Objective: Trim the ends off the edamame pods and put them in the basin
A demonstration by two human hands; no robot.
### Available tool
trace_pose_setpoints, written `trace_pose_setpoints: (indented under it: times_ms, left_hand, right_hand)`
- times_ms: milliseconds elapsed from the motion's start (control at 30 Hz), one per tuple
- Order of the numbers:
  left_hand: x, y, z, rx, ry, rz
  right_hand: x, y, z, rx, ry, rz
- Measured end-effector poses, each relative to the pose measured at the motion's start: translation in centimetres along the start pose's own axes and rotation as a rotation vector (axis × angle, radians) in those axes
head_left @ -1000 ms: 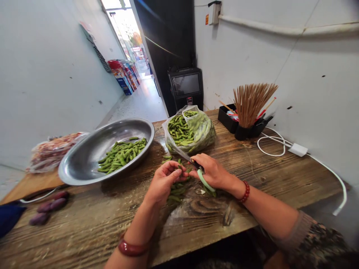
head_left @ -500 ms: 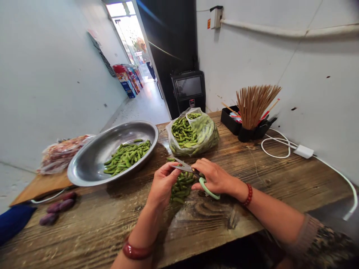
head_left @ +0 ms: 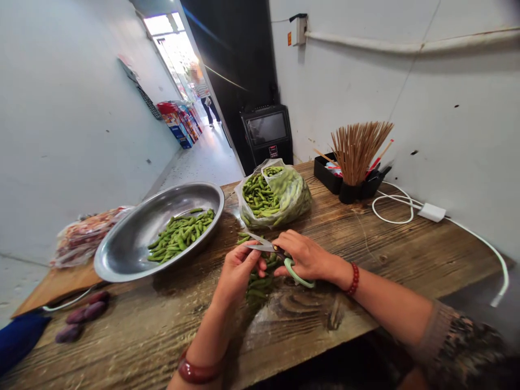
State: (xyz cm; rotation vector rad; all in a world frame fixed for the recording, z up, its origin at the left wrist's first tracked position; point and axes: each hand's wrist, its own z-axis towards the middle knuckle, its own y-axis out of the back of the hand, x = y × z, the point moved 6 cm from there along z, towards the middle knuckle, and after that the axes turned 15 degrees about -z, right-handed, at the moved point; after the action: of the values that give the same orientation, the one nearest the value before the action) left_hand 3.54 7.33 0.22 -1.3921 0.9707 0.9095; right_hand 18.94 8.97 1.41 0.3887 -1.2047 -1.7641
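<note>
My right hand (head_left: 303, 254) is closed around scissors (head_left: 294, 273) with pale green handles. Their blades are parted and point left, close to the fingertips of my left hand (head_left: 239, 268). That hand is pinched at the blades, and whatever lies between its fingers is hidden. Under both hands a heap of green edamame pods (head_left: 257, 287) lies on the wooden table (head_left: 162, 336). Behind them, a clear plastic bag (head_left: 298, 197) is full of pods. To the left, a wide metal basin (head_left: 125, 235) tilts toward me with a pile of pods (head_left: 182, 233) in it.
At the far left lie a bag of reddish food (head_left: 87, 233), purple oblong items (head_left: 87, 313) and a blue cloth (head_left: 22, 336). Bamboo skewers (head_left: 357, 151) stand in a black holder at the back right, near a white cable (head_left: 479, 233). A person (head_left: 203, 92) stands in the doorway.
The view has shifted slightly, so the background sits a little differently. Both hands and the scissors keep nearly the same pose. The person in the doorway has changed stance.
</note>
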Motion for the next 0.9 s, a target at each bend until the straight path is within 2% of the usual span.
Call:
trace_pose_setpoints:
  times_ms: [200,633,900]
  left_hand:
    - [0.01,-0.02,-0.03,-0.001,0.006,0.034]
    - [-0.7,-0.04,-0.19,-0.009,-0.065,0.186]
    - [-0.74,-0.3,-0.17,0.022,-0.054,0.226]
  right_hand:
    - [0.01,0.21,0.01,-0.001,0.009,-0.038]
    - [0.21,0.27,0.02,-0.013,0.027,0.044]
    - [0.6,-0.44,-0.26,0.093,0.014,0.006]
